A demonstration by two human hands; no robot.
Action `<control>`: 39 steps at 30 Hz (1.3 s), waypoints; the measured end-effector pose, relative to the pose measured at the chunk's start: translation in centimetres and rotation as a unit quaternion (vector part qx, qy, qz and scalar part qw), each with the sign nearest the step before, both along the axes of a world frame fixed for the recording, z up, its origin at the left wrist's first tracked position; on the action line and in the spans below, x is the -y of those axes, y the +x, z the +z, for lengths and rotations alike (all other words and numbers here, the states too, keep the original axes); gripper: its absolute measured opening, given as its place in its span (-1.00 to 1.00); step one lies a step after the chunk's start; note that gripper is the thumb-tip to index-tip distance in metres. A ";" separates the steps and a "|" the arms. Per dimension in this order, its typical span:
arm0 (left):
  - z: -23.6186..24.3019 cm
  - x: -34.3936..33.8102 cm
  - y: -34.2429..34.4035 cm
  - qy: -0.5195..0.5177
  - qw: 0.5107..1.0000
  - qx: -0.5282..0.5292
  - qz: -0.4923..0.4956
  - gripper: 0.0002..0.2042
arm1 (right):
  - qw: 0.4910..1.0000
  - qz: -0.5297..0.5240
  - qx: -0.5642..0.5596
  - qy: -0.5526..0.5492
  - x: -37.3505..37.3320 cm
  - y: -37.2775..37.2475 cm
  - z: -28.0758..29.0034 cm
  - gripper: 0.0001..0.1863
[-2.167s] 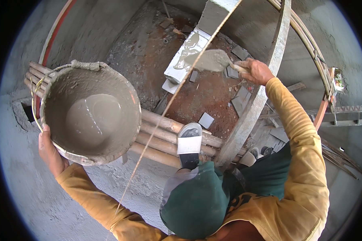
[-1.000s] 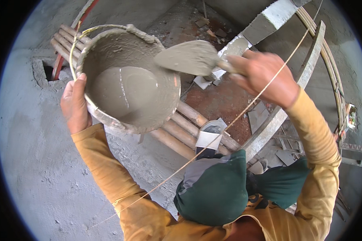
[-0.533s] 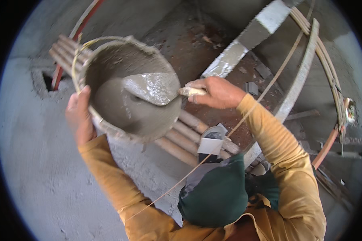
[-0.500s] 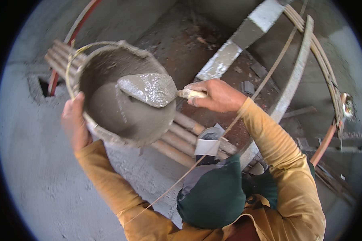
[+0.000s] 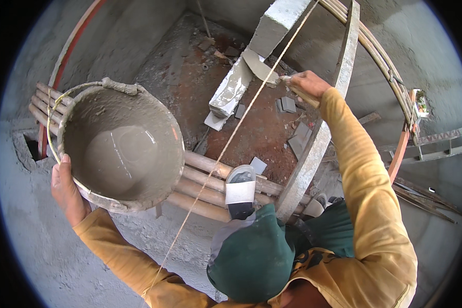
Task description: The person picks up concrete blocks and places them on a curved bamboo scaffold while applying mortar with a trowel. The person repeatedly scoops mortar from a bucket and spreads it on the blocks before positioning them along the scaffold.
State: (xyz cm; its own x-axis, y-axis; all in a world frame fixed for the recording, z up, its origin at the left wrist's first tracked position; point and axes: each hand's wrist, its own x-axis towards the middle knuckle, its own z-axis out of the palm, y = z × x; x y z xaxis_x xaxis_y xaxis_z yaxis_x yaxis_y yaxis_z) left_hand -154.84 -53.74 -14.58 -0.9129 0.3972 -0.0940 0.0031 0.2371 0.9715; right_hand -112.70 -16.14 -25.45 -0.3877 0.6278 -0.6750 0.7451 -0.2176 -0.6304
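Note:
My left hand (image 5: 69,192) grips the near left rim of a bucket (image 5: 172,154) coated in grey mortar, with wet mortar inside. My right hand (image 5: 314,84) holds a trowel (image 5: 259,65) by its handle, the blade over the white block beam (image 5: 226,97), which has wet grey mortar on its top. A thin taut rope (image 5: 226,149) runs diagonally between the bucket and my right hand. My sandaled foot (image 5: 239,192) stands on bamboo poles (image 5: 200,190) beside the bucket.
A long concrete-coated plank (image 5: 313,149) slants by my right arm. Below is a dirt floor (image 5: 179,102) with broken tiles (image 5: 299,141). Curved poles (image 5: 390,61) and a metal ladder (image 5: 434,154) are at right. A red-edged bar (image 5: 72,46) stands at left beside a wall hole (image 5: 32,143).
The trowel has moved out of the bucket, up and right to the white beam, still in my right hand. The bucket and my left hand now sit lower and further left in view.

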 end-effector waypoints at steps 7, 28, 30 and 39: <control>0.2 0.2 -0.1 -0.006 1.000 0.010 -0.011 -0.80 | 0.998 -0.004 -0.010 -0.055 5.0 0.6 -1.4 -0.59; 0.9 -1.4 1.8 -0.023 0.998 -0.049 -0.021 -0.77 | 0.702 0.510 0.009 0.497 11.7 -13.6 12.7 -0.75; 1.0 -1.5 1.7 -0.019 0.999 -0.028 -0.033 -0.77 | 0.657 0.589 0.073 0.465 13.4 -19.4 11.4 -0.83; 0.7 -1.1 1.2 -0.006 0.999 -0.039 -0.002 -0.76 | 0.864 0.447 -0.068 0.223 14.3 -17.8 4.4 -0.67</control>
State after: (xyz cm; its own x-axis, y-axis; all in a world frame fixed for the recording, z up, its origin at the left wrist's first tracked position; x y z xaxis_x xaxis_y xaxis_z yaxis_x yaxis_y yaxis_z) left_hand -153.63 -52.63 -13.84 -0.9160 0.4002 -0.0286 0.0788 0.2492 0.9652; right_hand -130.50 -30.44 -21.08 -0.9086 0.2222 -0.3537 0.4023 0.6935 -0.5976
